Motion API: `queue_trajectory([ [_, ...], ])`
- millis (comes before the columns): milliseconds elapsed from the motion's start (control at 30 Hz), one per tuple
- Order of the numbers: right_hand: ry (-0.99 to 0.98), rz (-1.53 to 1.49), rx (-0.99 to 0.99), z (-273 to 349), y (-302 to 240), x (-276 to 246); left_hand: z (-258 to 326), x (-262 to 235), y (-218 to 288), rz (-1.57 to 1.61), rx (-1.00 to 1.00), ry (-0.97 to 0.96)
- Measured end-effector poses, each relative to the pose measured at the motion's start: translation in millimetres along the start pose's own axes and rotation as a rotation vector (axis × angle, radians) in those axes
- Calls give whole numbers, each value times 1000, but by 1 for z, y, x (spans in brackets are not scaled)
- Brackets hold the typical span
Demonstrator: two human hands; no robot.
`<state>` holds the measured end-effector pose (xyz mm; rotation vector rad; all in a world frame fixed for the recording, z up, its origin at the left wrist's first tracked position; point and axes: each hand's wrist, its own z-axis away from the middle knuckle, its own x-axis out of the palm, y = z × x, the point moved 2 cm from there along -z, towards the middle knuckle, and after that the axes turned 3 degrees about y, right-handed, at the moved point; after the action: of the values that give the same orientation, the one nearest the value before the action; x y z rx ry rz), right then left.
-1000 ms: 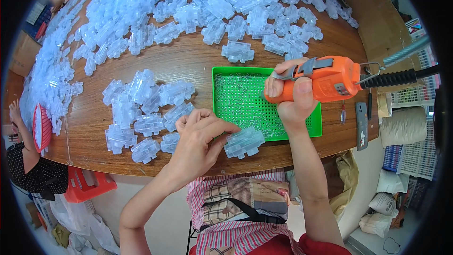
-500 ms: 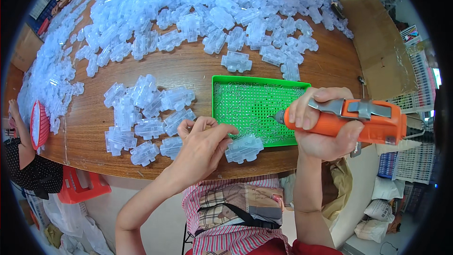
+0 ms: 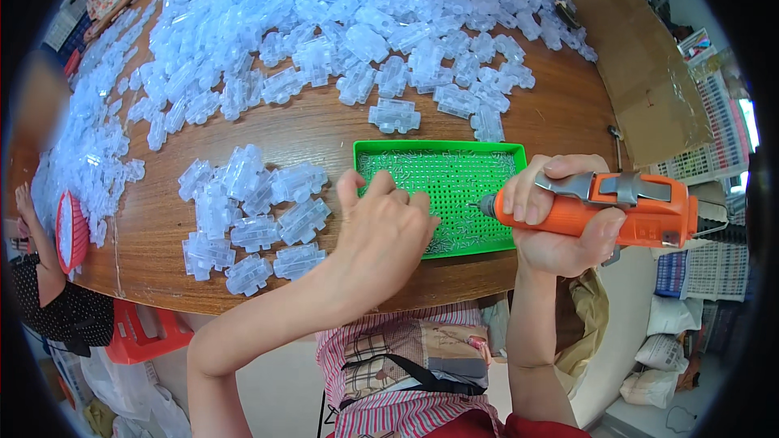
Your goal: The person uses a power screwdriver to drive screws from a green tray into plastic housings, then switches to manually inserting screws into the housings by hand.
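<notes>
My right hand [image 3: 560,231] is wrapped round an orange electric screwdriver [image 3: 649,209]. Its bit points left over the green tray [image 3: 442,146], which has a perforated bottom and many small screws scattered in it. My left hand [image 3: 381,235] reaches across the tray's near left corner, knuckles up. Its fingers are bent, with the tips low over the screws; whatever they hold is hidden. Left of that hand lies a small group of clear plastic casings [image 3: 256,233]. One single casing [image 3: 394,115] sits beyond the tray.
A large heap of clear casings [image 3: 308,0] covers the table's [image 3: 300,130] far side. Cardboard [image 3: 641,73] walls the right edge. At left are a red basket [image 3: 71,231], a red stool [image 3: 146,332] and another person's arm [image 3: 40,235]. Someone else sits at the far left.
My left hand has moved from the casing at the tray's near edge up over the tray; that casing no longer shows. The whole view has shifted slightly. My right hand keeps its grip on the screwdriver.
</notes>
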<state>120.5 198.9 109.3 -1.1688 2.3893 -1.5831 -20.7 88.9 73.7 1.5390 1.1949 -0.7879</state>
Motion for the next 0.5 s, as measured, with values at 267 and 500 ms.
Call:
queue_trajectory([
  [267,-5,37,-11,-1,1,-3,-2,0,-47,107,54,-164],
  [500,-12,52,-4,3,0,8,6,9,-57,155,61,-188],
])
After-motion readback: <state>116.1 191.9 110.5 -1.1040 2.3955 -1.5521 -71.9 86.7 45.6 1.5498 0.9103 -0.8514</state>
